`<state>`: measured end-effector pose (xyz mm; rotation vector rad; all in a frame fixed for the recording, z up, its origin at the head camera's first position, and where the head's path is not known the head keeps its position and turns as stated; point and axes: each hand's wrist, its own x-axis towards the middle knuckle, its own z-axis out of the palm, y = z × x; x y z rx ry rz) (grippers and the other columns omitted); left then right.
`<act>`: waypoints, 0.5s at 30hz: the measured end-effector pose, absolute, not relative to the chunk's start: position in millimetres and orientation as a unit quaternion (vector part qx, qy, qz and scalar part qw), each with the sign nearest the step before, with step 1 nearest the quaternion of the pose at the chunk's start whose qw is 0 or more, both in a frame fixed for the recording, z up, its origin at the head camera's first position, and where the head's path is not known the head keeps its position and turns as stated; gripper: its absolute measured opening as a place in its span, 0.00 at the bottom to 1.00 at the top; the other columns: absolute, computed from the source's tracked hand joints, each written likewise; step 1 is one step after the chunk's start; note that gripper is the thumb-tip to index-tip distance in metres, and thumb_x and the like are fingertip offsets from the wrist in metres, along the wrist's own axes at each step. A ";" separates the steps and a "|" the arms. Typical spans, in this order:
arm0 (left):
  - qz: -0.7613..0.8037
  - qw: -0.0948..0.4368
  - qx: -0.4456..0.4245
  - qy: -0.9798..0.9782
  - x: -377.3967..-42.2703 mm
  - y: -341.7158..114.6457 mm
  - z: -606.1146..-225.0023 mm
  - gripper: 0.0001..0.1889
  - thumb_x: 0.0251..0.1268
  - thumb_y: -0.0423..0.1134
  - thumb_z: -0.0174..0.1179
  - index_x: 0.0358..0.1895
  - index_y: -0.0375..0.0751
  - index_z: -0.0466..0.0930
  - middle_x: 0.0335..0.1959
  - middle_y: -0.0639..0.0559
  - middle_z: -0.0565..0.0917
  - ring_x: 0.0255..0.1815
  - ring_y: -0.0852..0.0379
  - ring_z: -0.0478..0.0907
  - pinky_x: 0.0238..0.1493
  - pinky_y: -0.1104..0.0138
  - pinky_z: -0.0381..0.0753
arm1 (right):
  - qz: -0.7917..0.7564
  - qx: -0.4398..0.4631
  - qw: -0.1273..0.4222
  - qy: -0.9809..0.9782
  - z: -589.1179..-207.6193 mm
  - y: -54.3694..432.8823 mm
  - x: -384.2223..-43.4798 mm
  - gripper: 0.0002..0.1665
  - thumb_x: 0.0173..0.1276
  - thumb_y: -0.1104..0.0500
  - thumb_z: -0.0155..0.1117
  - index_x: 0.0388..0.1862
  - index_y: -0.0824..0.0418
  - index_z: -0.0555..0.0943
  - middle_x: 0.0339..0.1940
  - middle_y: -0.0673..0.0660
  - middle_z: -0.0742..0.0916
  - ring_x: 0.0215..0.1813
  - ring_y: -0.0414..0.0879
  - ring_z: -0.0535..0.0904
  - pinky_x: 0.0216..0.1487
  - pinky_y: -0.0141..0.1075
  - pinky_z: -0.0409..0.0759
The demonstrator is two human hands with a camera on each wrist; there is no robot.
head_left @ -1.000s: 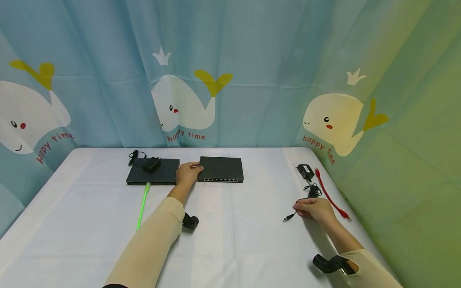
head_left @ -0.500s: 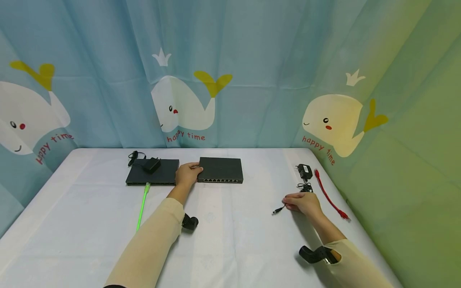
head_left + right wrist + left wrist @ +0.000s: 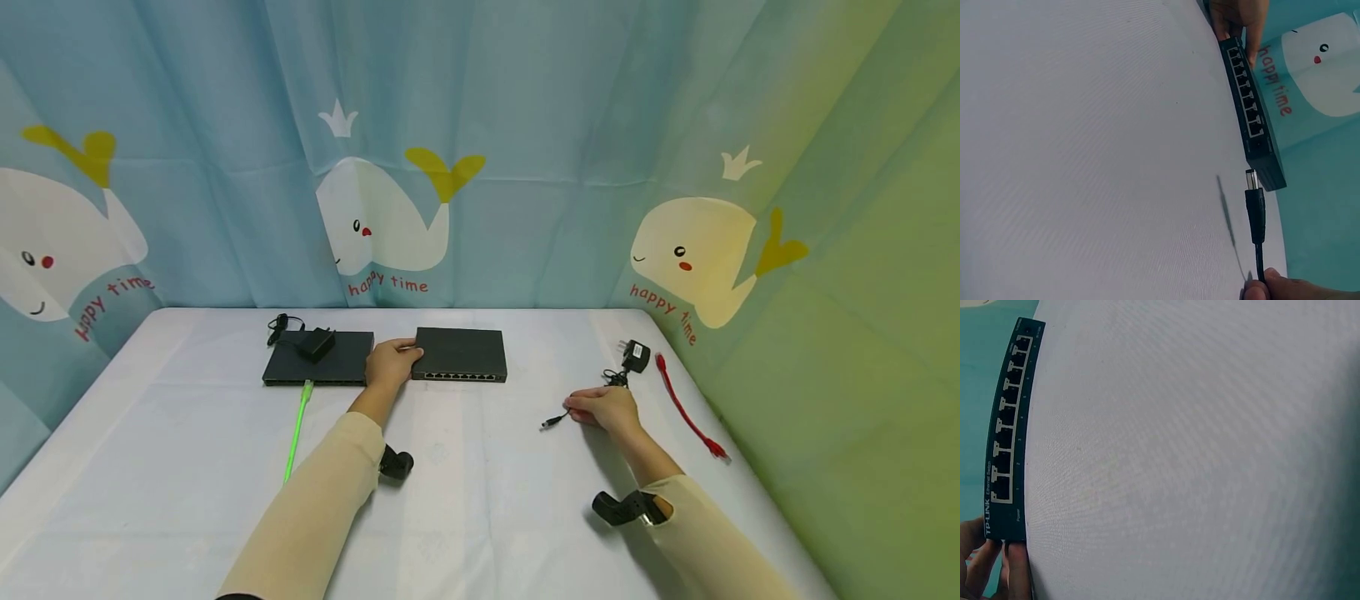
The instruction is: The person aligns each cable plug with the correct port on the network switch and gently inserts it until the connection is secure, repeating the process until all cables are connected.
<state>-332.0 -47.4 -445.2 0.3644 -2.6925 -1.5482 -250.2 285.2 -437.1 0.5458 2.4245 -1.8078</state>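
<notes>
My left hand (image 3: 390, 361) grips the left end of a black Ethernet switch (image 3: 461, 352) at the back middle of the table. Its row of ports (image 3: 1010, 419) faces the front, with a round power socket beyond the far end of the row. Between thumb and fingertips, my right hand (image 3: 606, 408) pinches the thin black cord of a power adapter (image 3: 637, 357). From the pinch sticks out the barrel plug (image 3: 1255, 215), its metal tip pointing toward the switch's right end in the right wrist view. Behind the right hand lies the bundled cord (image 3: 616, 378), partly hidden.
A second flat black box (image 3: 348, 358) lies to the left, bearing another power adapter (image 3: 317, 343). A green network cable (image 3: 297, 429) runs forward from it, partly behind the left sleeve. A short red network cable (image 3: 686, 408) lies near the right edge of the white table (image 3: 480, 517).
My right hand has moved left and slightly back with the plug, nearer the switch. The cord bundle has shifted left and the adapter has turned. My left hand and the switch stay put.
</notes>
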 end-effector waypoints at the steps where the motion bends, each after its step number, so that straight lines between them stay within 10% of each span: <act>1: -0.494 0.008 0.116 -0.862 -331.9 -47.5 -445.1 0.18 0.67 0.45 0.64 0.58 0.50 0.84 0.50 0.48 0.87 0.26 0.60 0.82 0.27 0.72 0.79 | -0.587 0.178 0.034 0.789 -436.8 283.5 -251.6 0.20 0.63 0.68 0.69 0.51 0.81 0.80 0.25 0.52 0.89 0.22 0.34 0.84 0.29 0.25 0.84; 15: -0.486 0.012 0.116 -0.866 -331.6 -47.3 -444.4 0.18 0.66 0.45 0.64 0.59 0.50 0.84 0.49 0.48 0.87 0.21 0.63 0.78 0.26 0.72 0.75 | -0.593 0.195 0.031 0.781 -436.9 275.1 -263.1 0.18 0.64 0.70 0.68 0.50 0.81 0.80 0.25 0.54 0.89 0.21 0.36 0.84 0.28 0.27 0.84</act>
